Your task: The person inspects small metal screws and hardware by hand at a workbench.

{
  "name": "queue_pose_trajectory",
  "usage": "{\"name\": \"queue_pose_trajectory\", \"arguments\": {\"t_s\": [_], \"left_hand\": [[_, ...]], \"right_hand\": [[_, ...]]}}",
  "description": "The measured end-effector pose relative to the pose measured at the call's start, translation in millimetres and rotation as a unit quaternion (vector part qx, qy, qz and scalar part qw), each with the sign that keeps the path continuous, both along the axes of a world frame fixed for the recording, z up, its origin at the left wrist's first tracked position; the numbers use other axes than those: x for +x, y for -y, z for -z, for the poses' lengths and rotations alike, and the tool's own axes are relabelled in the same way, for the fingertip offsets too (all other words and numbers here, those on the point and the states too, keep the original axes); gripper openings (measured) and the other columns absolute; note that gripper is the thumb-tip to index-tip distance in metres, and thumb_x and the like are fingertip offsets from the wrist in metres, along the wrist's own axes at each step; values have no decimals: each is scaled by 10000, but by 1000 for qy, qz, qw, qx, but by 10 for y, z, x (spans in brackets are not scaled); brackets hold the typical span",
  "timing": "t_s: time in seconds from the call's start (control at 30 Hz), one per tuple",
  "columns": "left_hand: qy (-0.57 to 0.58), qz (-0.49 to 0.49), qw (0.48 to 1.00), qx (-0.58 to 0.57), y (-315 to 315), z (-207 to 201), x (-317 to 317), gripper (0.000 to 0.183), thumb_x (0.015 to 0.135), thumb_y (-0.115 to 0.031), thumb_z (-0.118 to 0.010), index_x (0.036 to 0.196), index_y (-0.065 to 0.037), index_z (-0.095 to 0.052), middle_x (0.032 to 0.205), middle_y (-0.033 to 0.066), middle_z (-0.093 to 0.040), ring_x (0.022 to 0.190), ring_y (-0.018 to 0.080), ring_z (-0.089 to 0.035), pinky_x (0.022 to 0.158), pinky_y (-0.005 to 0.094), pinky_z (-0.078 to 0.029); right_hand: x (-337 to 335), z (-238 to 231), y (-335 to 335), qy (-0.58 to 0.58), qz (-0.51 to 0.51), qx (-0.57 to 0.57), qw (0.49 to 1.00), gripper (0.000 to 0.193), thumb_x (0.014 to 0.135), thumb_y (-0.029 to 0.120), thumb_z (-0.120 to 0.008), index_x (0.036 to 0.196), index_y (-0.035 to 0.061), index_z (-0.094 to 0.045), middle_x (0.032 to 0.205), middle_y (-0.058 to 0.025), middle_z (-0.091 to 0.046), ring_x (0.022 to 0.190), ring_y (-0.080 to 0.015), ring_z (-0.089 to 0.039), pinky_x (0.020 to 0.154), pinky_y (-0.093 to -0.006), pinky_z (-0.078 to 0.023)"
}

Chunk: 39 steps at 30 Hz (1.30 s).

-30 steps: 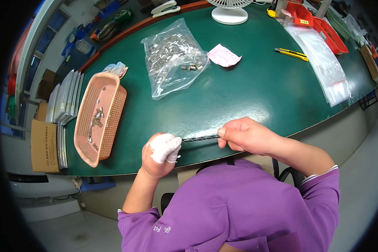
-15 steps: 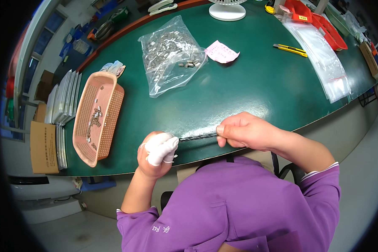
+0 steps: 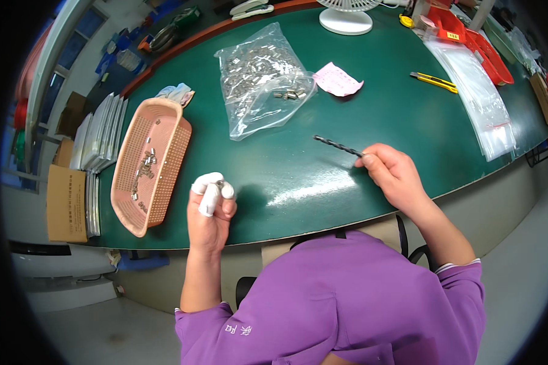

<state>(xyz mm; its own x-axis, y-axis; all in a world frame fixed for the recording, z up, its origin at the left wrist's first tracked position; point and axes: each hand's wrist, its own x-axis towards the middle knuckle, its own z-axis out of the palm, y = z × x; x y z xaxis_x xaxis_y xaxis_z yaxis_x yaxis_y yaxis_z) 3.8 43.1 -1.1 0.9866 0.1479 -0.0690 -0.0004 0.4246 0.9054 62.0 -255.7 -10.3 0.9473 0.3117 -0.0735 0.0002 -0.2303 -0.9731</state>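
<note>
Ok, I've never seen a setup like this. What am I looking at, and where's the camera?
There's no machine here: these are a person's bare hands, filmed by a wide fisheye camera worn on the head and looking down, so straight edges bend. The picture's left is the person's left.

The right hand holds a dark twist drill bit. The left hand, with white finger covers, pinches what looks like a small metal piece, mostly hidden.

On the green table are a pink plastic basket and a clear plastic bag, both holding small metal parts, plus a pink paper slip, a yellow utility knife and a white fan.
</note>
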Motion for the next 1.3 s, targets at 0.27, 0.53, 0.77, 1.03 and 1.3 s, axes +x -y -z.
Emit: {"name": "queue_pose_trajectory", "arguments": {"t_s": [0.27,0.53,0.77,1.03,1.3], "left_hand": [[-50,90,967,-235,3,-12,-81,199,890,-135,-440,1049,-29,-493,772,56,-499,531,70,-362,463,185,-293],[-104,122,905,-393,3,-33,-90,221,911,-154,-407,1036,-8,-516,724,41,-485,494,53,-345,417,169,-268],[-151,86,883,-436,79,-109,-100,234,916,-156,-395,1032,15,-506,700,32,-460,492,41,-338,411,165,-272],[-60,91,981,-162,250,-82,-112,176,907,-157,-420,1014,-44,-503,753,59,-506,491,55,-364,410,161,-281],[-114,113,971,-175,321,-145,-128,137,880,-170,-495,970,-73,-530,721,69,-550,500,85,-421,426,193,-319]], "right_hand": [[-44,48,6,44,48,-12,998,189,869,200,-512,831,34,-593,611,16,-491,547,-58,-411,494,-218,-335],[-48,57,-40,105,62,-29,992,152,852,169,-528,837,28,-584,636,-9,-521,562,-75,-429,511,-228,-352],[-61,93,-32,143,71,-36,987,113,827,136,-552,836,27,-583,668,-18,-550,576,-94,-460,528,-235,-371],[-54,-361,-248,415,-59,-116,901,107,725,86,-619,824,61,-587,656,-40,-519,589,-200,-467,532,-312,-383],[-48,-473,-348,552,-107,-156,812,180,667,100,-634,839,80,-583,621,-1,-412,563,-162,-431,494,-282,-357]]}}
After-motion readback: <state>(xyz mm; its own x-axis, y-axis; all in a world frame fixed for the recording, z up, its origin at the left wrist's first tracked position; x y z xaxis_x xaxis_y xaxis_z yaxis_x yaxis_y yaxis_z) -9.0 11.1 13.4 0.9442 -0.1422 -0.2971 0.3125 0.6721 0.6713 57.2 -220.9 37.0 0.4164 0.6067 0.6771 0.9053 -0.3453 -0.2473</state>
